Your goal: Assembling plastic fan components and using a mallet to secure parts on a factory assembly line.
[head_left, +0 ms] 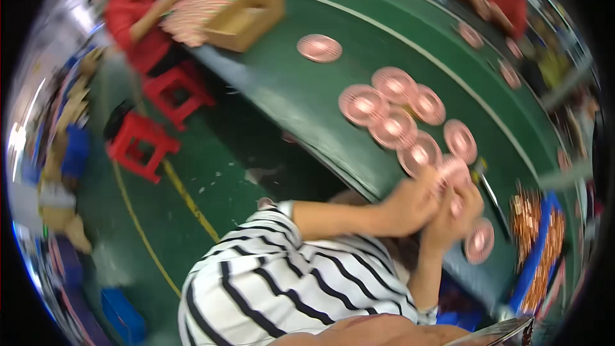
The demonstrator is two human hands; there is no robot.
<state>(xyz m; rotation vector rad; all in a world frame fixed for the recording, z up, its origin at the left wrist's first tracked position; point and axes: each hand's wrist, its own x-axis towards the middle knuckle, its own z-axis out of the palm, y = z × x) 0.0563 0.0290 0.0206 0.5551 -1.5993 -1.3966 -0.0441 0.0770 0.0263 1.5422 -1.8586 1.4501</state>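
My left hand (415, 204) and my right hand (456, 216) meet over the near edge of the green table, both smeared by motion. Their fingers are closed around a pink round disc (455, 170) with a pale centre and ribs like a fan grille; the fingers cover its lower part. Just beyond the hands lie several like discs, the closest a pink disc (419, 154) to the left and another pink disc (460, 141) farther off. One more pink disc (479, 241) rests near my right hand, by the table edge.
A hammer-like tool (493, 195) lies right of the hands, beside a blue bin (535, 253) with copper-coloured rods. Far left on the table (282, 99) stands a cardboard box (246, 22) near striped pink pieces. Red stools (142, 146) stand on the floor. People in red work across and far left.
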